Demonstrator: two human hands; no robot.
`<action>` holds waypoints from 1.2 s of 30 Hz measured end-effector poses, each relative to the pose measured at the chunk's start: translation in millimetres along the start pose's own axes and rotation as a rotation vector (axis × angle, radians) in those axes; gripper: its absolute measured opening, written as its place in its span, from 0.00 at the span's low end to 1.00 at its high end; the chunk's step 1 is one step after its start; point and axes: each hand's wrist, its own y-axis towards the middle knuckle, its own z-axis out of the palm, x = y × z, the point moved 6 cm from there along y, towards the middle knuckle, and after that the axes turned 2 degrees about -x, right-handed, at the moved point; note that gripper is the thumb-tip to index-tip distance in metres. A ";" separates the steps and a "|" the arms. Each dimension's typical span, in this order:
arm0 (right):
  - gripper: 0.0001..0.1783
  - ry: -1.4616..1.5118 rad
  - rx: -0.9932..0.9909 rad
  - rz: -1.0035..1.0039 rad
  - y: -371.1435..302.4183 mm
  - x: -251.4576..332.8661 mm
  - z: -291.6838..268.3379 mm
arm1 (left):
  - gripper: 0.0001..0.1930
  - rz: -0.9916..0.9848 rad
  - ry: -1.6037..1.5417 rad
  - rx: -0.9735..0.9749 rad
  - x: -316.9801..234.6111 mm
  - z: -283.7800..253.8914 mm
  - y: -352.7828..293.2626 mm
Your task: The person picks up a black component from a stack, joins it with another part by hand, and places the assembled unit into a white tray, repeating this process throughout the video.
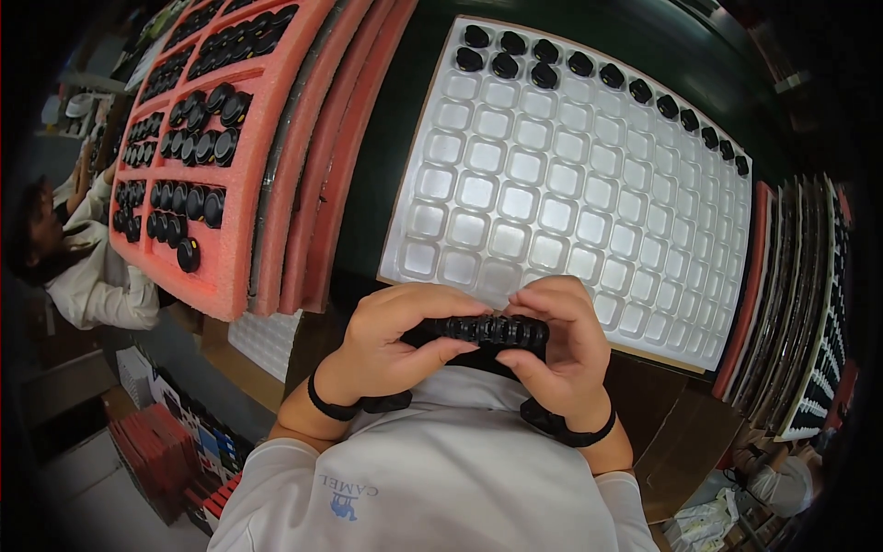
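Note:
In front of my chest both hands hold a row of small black round parts [492,329] pressed side by side. My left hand [391,336] closes on the left end, thumb below and fingers above. The right end sits in my right hand [572,350], its fingers curled over the top and its thumb underneath. Just beyond my hands lies a white plastic tray [394,262] with many square pockets. Black parts [544,75] fill the far row of pockets and a few at the left of the second row.
At the left stands a stack of pink foam trays [260,175], the top one holding many black round parts [189,255]. More stacked trays [768,313] rise at the right. A person [92,267] in white is at the far left, another [786,478] at the lower right.

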 end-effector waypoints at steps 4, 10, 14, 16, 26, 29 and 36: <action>0.19 0.038 0.016 -0.012 -1.1 -0.6 -0.4 | 0.16 -0.119 -0.184 -0.020 5.3 4.8 -2.1; 0.20 -0.286 0.308 -0.273 7.6 23.5 21.0 | 0.16 -0.237 0.006 0.369 16.4 17.1 -2.7; 0.20 -0.116 0.197 -0.085 8.1 22.2 21.1 | 0.16 -0.195 -0.271 0.356 17.4 20.3 -3.5; 0.20 -0.129 0.218 -0.118 10.0 22.2 21.2 | 0.14 -0.171 -0.276 0.350 17.1 21.9 -2.9; 0.21 -0.179 0.381 -0.166 16.0 34.6 36.3 | 0.07 -0.218 -0.550 0.449 15.7 22.4 -8.3; 0.21 -0.140 0.331 -0.122 22.8 43.4 38.1 | 0.07 -0.145 -0.659 0.483 18.1 21.5 -9.6; 0.21 -0.124 0.364 -0.050 29.2 42.6 49.5 | 0.06 -0.114 -0.734 0.438 11.3 4.9 -19.9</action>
